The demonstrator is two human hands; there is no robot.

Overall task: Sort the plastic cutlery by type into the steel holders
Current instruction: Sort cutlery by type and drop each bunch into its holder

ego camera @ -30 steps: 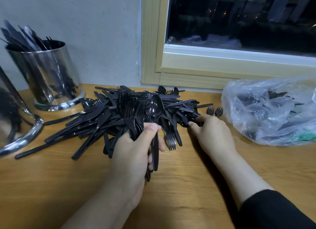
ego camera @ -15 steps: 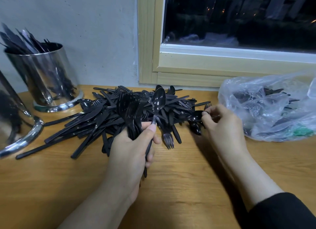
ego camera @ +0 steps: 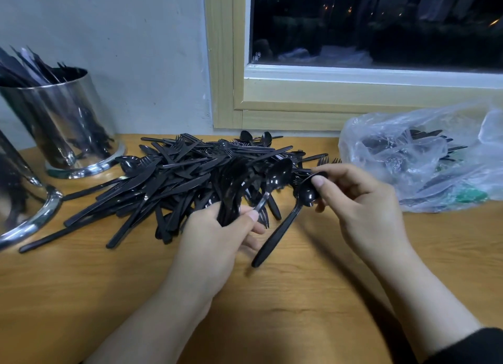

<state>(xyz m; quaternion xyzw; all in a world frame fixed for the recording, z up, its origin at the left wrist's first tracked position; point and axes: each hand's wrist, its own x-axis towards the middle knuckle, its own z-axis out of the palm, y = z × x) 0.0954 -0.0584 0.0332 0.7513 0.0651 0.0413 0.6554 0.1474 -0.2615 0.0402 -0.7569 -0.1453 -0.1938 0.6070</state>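
Wooden table (ego camera: 313, 295) | left hand (ego camera: 217, 241) grips spoon bundle (ego camera: 234, 189) | right hand (ego camera: 362, 200) pinches spoon (ego camera: 283, 227)

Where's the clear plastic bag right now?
In the head view, the plastic bag lies on the table's far right, below the window frame, just beyond the right hand.
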